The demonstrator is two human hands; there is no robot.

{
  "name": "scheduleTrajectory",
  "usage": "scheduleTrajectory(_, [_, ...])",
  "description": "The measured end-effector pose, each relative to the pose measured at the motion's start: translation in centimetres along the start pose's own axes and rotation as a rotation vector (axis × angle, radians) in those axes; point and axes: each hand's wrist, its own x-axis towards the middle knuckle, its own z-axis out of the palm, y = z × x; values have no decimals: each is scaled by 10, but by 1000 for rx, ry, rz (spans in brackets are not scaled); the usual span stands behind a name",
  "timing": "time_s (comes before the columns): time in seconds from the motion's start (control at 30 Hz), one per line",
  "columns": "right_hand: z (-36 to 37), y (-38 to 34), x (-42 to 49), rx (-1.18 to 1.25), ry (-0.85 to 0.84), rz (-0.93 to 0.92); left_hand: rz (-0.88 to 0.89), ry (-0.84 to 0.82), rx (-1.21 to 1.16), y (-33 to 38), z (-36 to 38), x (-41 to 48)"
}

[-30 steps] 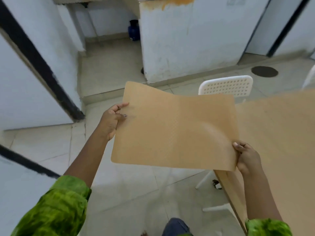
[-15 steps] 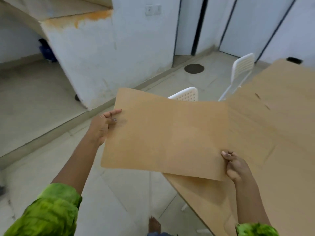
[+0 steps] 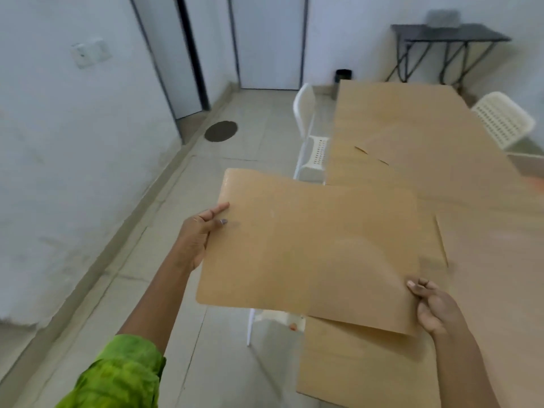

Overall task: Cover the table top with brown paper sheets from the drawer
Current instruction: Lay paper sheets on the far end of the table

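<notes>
I hold a stiff brown paper sheet [image 3: 312, 248] flat in the air between both hands. My left hand [image 3: 198, 231] grips its left edge, thumb on top. My right hand [image 3: 435, 309] pinches its near right corner. The sheet's right half hangs over the left edge of the long table [image 3: 500, 290]; its left half is over the floor. The table top is covered with several brown sheets [image 3: 412, 131] whose seams show. No drawer is in view.
A white chair [image 3: 309, 128] stands at the table's left side and another white chair [image 3: 503, 119] at its far right. White chair legs [image 3: 253, 325] show under the held sheet. A dark side table [image 3: 447, 39] and a black bin [image 3: 343, 76] stand at the back wall.
My view has swung right from the floor and white wall toward the table. The sheet, held in both hands throughout, has moved over the table's left edge.
</notes>
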Motion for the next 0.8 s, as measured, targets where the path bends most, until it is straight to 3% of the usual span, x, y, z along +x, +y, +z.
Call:
scheduleTrajectory(0.27, [9, 30, -61, 224, 280, -128, -20, -342, 169, 34, 31, 91])
scheduleTrajectory(0.8, [43, 90, -114, 582, 729, -125, 33, -834, 519, 28, 176, 204])
